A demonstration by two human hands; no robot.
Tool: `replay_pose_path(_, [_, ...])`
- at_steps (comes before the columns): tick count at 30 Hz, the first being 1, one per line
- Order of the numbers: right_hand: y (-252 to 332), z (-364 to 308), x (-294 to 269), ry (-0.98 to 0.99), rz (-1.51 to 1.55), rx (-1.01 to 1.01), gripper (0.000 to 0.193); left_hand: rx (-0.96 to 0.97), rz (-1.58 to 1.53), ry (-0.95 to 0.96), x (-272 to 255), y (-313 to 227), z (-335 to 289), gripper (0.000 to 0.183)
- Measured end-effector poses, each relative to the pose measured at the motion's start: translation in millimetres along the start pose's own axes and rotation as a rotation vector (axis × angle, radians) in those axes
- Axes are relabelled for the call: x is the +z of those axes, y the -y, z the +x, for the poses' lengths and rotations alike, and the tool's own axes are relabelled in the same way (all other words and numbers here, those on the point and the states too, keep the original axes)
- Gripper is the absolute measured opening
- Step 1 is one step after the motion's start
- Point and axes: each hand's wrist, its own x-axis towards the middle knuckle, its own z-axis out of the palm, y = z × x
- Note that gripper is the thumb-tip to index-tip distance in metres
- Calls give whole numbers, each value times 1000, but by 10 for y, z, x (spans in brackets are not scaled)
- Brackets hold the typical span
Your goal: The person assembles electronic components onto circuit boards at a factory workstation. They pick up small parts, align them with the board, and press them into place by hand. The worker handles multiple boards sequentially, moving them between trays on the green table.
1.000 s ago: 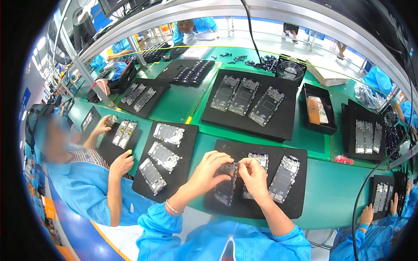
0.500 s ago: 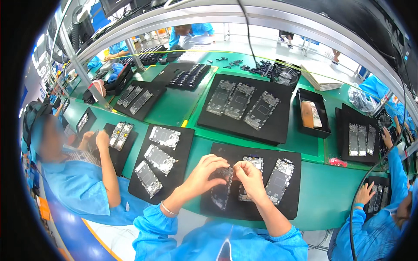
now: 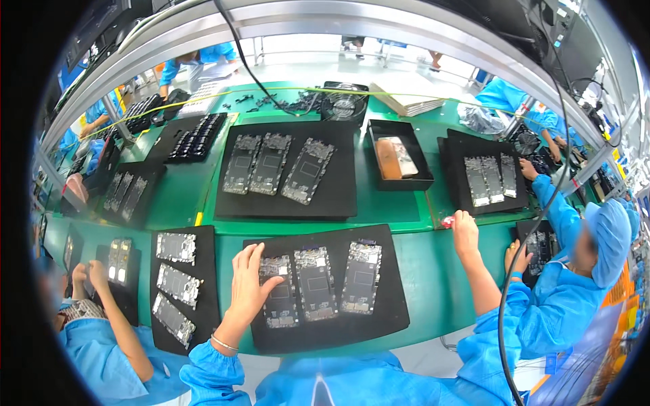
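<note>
Three phone circuit boards lie side by side on a black foam pad (image 3: 376, 325) before me: a left board (image 3: 279, 301), a middle board (image 3: 315, 284) and a right board (image 3: 361, 277). My left hand (image 3: 248, 281) is open at the pad's left edge, thumb spread over the left board's edge; whether it presses on the board is unclear. Off to the right, my right hand (image 3: 467, 233) reaches over the green bench with its fingers pinched together. A small red thing (image 3: 447, 222) is right beside those fingertips. Whatever the pinch holds is too small to make out.
Left of my pad, another black pad (image 3: 206, 271) carries three boards. Beyond it, a far pad (image 3: 332, 210) bears three more. A black tray (image 3: 423, 181) holds a brown-and-white block. Co-workers sit on both sides, and a dark cable (image 3: 504, 325) hangs at right.
The board I held upright between both hands now lies on the pad. My right hand has moved far right to the red thing; my left has opened. The view has turned right.
</note>
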Motion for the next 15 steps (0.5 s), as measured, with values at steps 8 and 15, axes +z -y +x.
replay_pose_path(8, [856, -659, -478, 188, 571, -27, 32, -376, -281, 216, -196, 481, -799, 50])
replay_pose_path(15, [1203, -844, -332, 515, 1458, 362, 40, -585, -746, 330, -401, 409, -614, 56])
